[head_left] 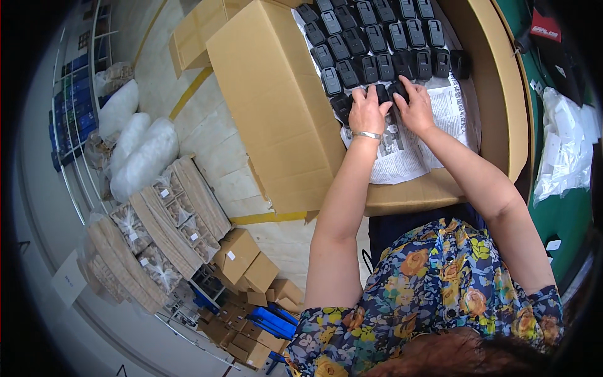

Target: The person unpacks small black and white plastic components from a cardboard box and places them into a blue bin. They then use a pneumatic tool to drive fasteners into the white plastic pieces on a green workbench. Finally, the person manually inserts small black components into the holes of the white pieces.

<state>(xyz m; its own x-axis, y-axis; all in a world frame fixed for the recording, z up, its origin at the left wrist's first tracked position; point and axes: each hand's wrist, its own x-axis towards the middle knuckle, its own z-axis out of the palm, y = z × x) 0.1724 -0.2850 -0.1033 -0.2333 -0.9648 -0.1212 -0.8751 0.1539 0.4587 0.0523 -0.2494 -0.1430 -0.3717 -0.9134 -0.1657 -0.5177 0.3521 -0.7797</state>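
Observation:
Rows of small black plastic casings (pixel 377 38), each with a recessed front, stand on newspaper (pixel 433 135) inside a large open cardboard box (pixel 512 94). At the near end of the rows, my left hand (pixel 366 114) has its fingers bent around one black casing (pixel 382 94), thumb along its near side. Just to the right, my right hand (pixel 414 108) grips another black casing (pixel 396 91) from above. The two casings are side by side, close to the row beyond. My fingers partly cover both.
A long cardboard flap (pixel 282 107) folds out on the left. On the right, a green table (pixel 559 220) carries a clear bag of white parts (pixel 559 144) and a red-and-black box (pixel 546 28). Wrapped bundles (pixel 169 220) and cartons (pixel 242 261) stand on the floor at left.

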